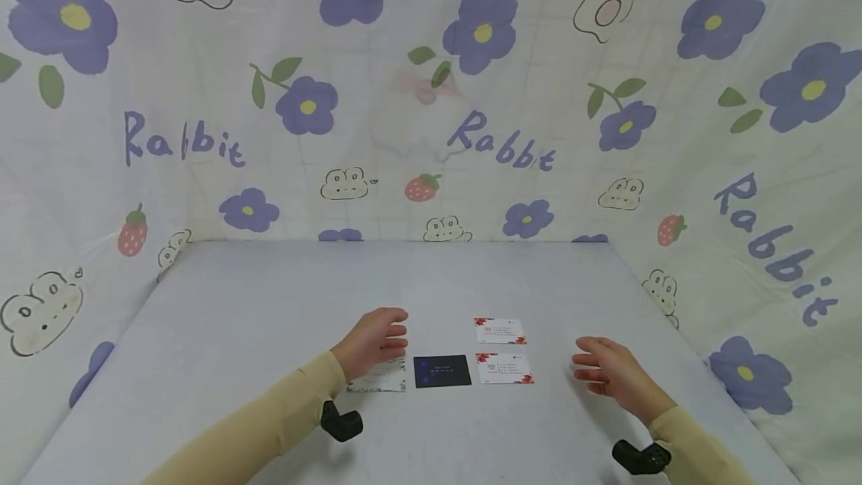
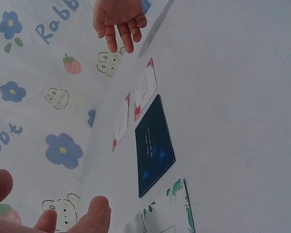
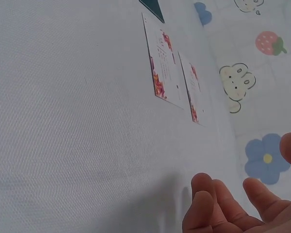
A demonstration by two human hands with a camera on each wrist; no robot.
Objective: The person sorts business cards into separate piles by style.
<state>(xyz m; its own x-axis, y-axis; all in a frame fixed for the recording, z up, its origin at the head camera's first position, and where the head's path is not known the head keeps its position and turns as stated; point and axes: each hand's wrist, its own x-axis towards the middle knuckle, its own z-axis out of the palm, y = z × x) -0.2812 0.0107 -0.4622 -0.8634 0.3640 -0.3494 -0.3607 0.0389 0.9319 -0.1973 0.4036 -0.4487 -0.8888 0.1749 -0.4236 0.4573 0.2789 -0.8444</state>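
Four items would be too many to count, so several cards lie flat on the white table. A white card with green leaves [image 1: 377,377] is partly hidden beneath my left hand [image 1: 373,343], which hovers over it with loosely bent fingers and holds nothing. To its right lies a dark blue card [image 1: 441,371] with small pale print. Beside that is a white card with red flowers [image 1: 505,369], and a matching white card [image 1: 500,331] lies just behind it. My right hand [image 1: 614,373] is above the table to the right of the cards, its fingers relaxed and nothing in them.
The table [image 1: 269,283] has a pale cloth-like top. A white curtain [image 1: 377,96] printed with flowers, rabbits and strawberries rises along its back and sides. A black device [image 1: 342,422] sits at the left wrist and another black device [image 1: 641,457] at the right.
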